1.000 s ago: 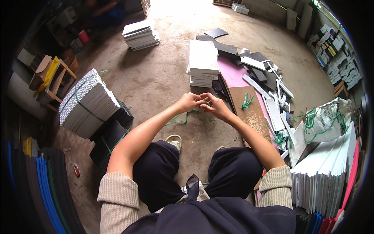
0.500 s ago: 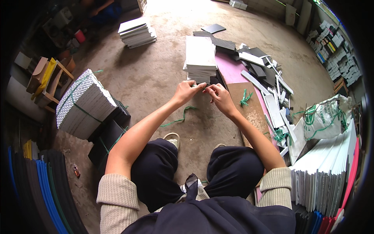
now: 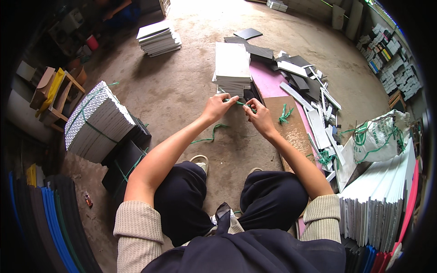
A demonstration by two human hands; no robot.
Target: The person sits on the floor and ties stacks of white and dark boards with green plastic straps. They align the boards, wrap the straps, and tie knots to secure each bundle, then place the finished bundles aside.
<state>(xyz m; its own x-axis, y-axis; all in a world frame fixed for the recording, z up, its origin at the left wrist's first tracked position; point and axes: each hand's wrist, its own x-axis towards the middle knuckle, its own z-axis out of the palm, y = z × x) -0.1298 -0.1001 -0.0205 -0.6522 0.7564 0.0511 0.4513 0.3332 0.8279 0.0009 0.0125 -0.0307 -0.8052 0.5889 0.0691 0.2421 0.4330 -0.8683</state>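
Observation:
Both hands are close together in front of a stack of white sheets [image 3: 232, 61]. My left hand [image 3: 219, 107] is closed, pinching a green plastic string [image 3: 241, 103]. A short stretch of that string runs across to my right hand [image 3: 259, 116], whose fingers are closed on it too. Below my left forearm, a loose length of green string [image 3: 214, 133] curls on the floor; whether it joins the piece in my hands I cannot tell. My fingers hide part of the stack's lower front.
A tied bundle of white sheets [image 3: 98, 120] stands at left. Another white stack [image 3: 158, 38] is farther off. To the right lie a brown board [image 3: 291, 136], scattered offcuts [image 3: 318, 123], a white sack [image 3: 382, 136] and upright grey-white sheets [image 3: 378, 204].
My right hand has drawn slightly away from the left and lower, and a stretch of green string now shows between them. The left hand has barely moved.

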